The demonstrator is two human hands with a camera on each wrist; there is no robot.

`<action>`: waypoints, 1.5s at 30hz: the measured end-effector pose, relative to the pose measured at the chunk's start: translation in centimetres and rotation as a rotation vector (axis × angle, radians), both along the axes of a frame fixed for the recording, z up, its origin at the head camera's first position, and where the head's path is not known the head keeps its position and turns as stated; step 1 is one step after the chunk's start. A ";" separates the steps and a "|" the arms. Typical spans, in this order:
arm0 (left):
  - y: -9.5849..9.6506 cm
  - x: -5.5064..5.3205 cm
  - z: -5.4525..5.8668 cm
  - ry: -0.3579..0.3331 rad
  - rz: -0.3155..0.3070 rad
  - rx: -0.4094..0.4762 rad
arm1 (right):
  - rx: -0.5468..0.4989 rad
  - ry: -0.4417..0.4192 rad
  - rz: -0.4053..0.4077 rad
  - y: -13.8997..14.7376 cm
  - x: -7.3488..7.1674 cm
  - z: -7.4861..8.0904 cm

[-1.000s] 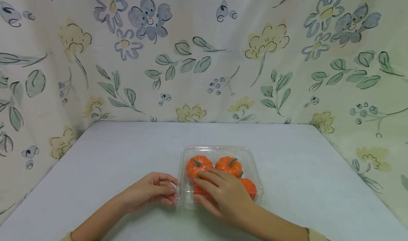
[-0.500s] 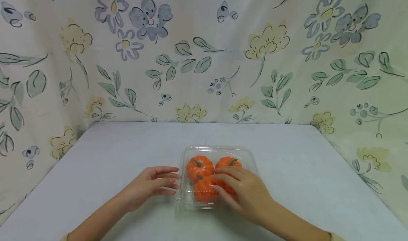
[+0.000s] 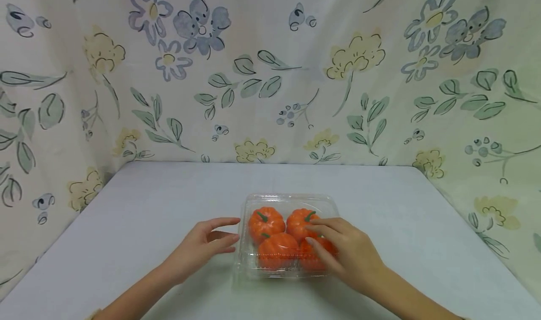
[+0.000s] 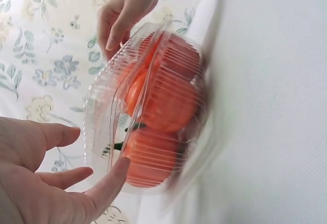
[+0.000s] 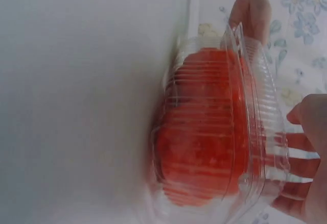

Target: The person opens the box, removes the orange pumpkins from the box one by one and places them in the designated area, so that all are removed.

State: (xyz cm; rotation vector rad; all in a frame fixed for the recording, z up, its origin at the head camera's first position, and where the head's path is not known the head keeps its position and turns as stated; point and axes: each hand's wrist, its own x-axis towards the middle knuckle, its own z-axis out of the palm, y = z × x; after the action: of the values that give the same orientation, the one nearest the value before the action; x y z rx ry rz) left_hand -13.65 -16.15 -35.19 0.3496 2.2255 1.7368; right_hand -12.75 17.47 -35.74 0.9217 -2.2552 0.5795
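A clear plastic clamshell box (image 3: 291, 198) stands on the table with its lid down over several orange pumpkins (image 3: 277, 250) with green stems. My left hand (image 3: 206, 245) is at the box's left side, fingers spread and loosely bent, gripping nothing. In the left wrist view, one left fingertip (image 4: 122, 167) is at or very near the box wall; contact is unclear. My right hand (image 3: 351, 250) is over the right front part of the lid, fingers extended and relaxed. In the right wrist view, the right fingers (image 5: 299, 165) lie along the lid, partly seen through it.
A white table (image 3: 177, 193) surrounds the box on all sides. Behind and beside it hangs a floral cloth (image 3: 262, 108).
My right hand has slid rightward across the lid, uncovering the front pumpkins. The left hand's fingers have spread and shifted slightly. The box has stayed in place.
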 end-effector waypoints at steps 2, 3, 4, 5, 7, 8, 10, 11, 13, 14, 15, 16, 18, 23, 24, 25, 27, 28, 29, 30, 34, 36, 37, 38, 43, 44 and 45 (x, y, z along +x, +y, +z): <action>0.5 0.2 0.0 0.071 0.039 -0.071 | -0.010 -0.001 -0.012 0.5 0.0 0.0; 0.8 0.3 0.1 0.105 0.057 -0.099 | -0.016 -0.003 -0.016 0.7 0.1 0.0; 1.0 0.4 0.1 0.140 0.069 -0.117 | -0.023 -0.005 -0.018 1.0 0.1 0.0; 1.2 0.5 0.1 0.166 0.086 -0.130 | -0.028 -0.006 -0.025 1.2 0.1 0.0; 1.7 0.6 0.2 0.218 0.108 -0.154 | -0.038 -0.005 -0.043 1.6 0.1 0.1; 1.9 0.7 0.3 0.242 0.110 -0.161 | -0.046 -0.006 -0.052 1.8 0.1 0.1; 2.3 0.7 0.4 0.305 0.103 -0.191 | -0.063 -0.013 -0.078 2.1 0.1 0.2; 2.5 0.7 0.4 0.341 0.098 -0.214 | -0.070 -0.017 -0.093 2.2 0.1 0.3; 2.9 0.8 0.4 0.429 0.082 -0.274 | -0.089 -0.026 -0.112 2.5 0.0 0.3; 3.1 0.9 0.4 0.459 0.077 -0.300 | -0.098 -0.031 -0.120 2.7 0.0 0.3; 3.3 0.9 0.4 0.490 0.070 -0.322 | -0.104 -0.033 -0.127 2.8 -0.1 0.2; 3.4 1.0 0.4 0.515 0.063 -0.339 | -0.109 -0.036 -0.134 3.0 -0.2 0.2; 3.8 1.1 0.4 0.548 0.045 -0.367 | -0.122 -0.042 -0.141 3.3 -0.3 0.1; 4.4 1.3 0.5 0.610 0.002 -0.394 | -0.185 -0.085 -0.134 4.1 -0.7 -0.3; 4.5 1.3 0.5 0.623 -0.003 -0.399 | -0.202 -0.098 -0.130 4.2 -0.9 -0.4; 4.6 1.4 0.5 0.630 -0.007 -0.402 | -0.220 -0.113 -0.125 4.3 -0.9 -0.5; 4.8 1.4 0.6 0.638 -0.017 -0.407 | -0.256 -0.149 -0.120 4.5 -1.1 -0.6; 4.9 1.5 0.6 0.639 -0.023 -0.412 | -0.270 -0.168 -0.126 4.6 -1.2 -0.7; 5.0 1.5 0.6 0.643 -0.031 -0.414 | -0.283 -0.193 -0.134 4.7 -1.2 -0.7; 5.2 1.5 0.6 0.650 -0.039 -0.414 | -0.294 -0.219 -0.145 4.8 -1.2 -0.8; 5.6 1.5 0.5 0.721 -0.062 -0.435 | -0.314 -0.335 -0.195 5.0 -1.3 -0.6; 5.9 1.5 0.5 0.767 -0.067 -0.446 | -0.330 -0.404 -0.206 5.1 -1.4 -0.5; 6.0 1.5 0.6 0.788 -0.072 -0.447 | -0.342 -0.441 -0.205 5.2 -1.4 -0.5; 6.2 1.5 0.6 0.808 -0.076 -0.445 | -0.356 -0.475 -0.198 5.3 -1.4 -0.5; 7.2 1.5 1.0 0.860 -0.102 -0.462 | -0.415 -0.623 -0.140 5.7 -1.6 -0.6; 7.4 1.5 1.1 0.866 -0.105 -0.470 | -0.418 -0.649 -0.131 5.8 -1.7 -0.6; 7.6 1.5 1.2 0.869 -0.110 -0.479 | -0.421 -0.678 -0.123 5.9 -1.7 -0.6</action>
State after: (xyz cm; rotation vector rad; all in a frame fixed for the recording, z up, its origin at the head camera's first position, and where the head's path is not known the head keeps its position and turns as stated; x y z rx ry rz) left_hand -12.15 -8.53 -34.00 1.2556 3.0027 1.0102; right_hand -14.48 23.32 -36.38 0.3974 -2.5722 1.4087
